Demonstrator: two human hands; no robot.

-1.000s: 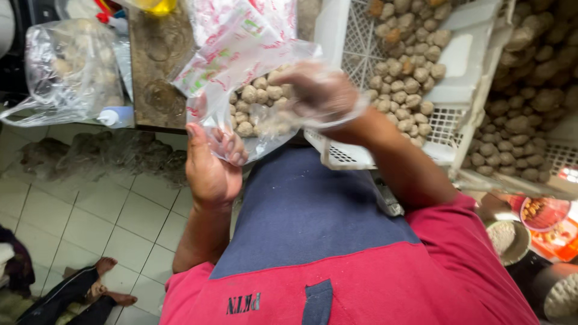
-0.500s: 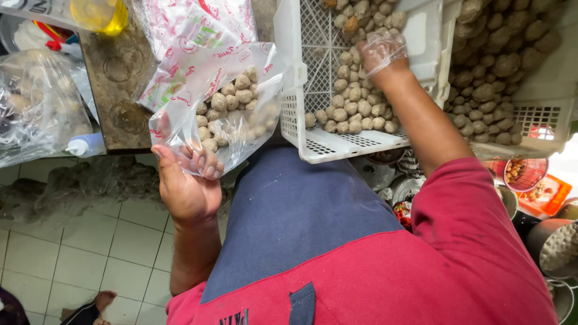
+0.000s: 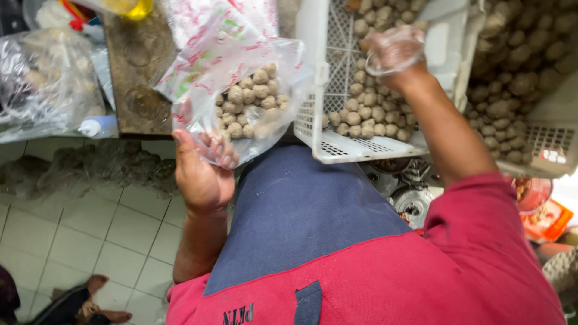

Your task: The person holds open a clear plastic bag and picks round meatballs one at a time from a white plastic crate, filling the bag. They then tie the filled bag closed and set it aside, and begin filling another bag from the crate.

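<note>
My left hand [image 3: 201,171] grips the lower edge of a clear plastic bag with red print [image 3: 241,78], holding its mouth wide. Inside lie many small brownish-grey balls [image 3: 253,102]. My right hand [image 3: 394,51], covered by a thin clear plastic glove, reaches into a white slotted crate [image 3: 319,96] and rests among the same kind of balls [image 3: 367,114] piled there. The fingers curl over the pile; whether they hold any balls is hidden by the glove.
A second white crate [image 3: 542,144] full of balls stands at the right. A dark worn table [image 3: 135,72] holds another clear bag [image 3: 45,78] at the left and a yellow container [image 3: 129,7]. Below is pale tiled floor [image 3: 90,235]. Metal parts [image 3: 409,198] sit under the crate.
My right hand left the bag, crossed to the white crate and now sits deep in its pile. The left hand kept hold of the bag.
</note>
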